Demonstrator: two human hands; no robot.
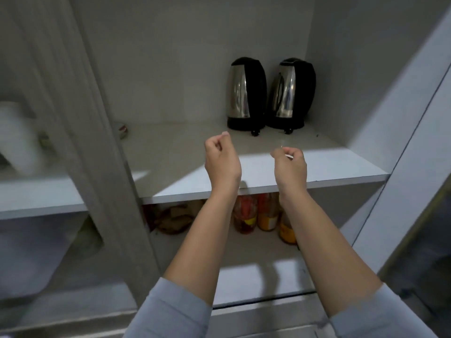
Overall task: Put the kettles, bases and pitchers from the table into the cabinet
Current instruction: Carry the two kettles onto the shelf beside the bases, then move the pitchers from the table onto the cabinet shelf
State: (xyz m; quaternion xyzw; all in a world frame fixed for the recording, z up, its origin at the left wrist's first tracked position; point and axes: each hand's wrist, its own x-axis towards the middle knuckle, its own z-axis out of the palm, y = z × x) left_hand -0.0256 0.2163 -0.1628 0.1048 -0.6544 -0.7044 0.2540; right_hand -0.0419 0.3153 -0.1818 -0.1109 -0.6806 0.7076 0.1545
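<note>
**Two kettles shelved, both hands empty**

Pale blue sleeves (170,311) frame the bottom of the view, and two bare forearms reach up from them toward the open cabinet (366,132). Left hand (220,159) and right hand (290,164) hang over the front part of the middle shelf (268,186), fingers loosely curled with nothing in them.

Two steel-and-black kettles stand upright at the back right of that shelf, close side by side and seemingly touching: the left kettle (245,93) and the right kettle (291,91). Both sit beyond the hands and apart from them, the left kettle behind and a little right of the left hand, the right kettle almost straight behind the right hand. A small dark knob or plug shows at the foot of each; whether they rest on bases I cannot tell.

As things to carry, such kettles are probably rigid and fairly light when empty, with polished steel sides that would slip under the fingers. The black handle running down the rear is the sensible grip, with a hand under the bottom if needed.

Below, on the lower shelf (244,272), stand several orange-labelled bottles (266,213). A blurred white object (17,140) shows behind the left door.
</note>
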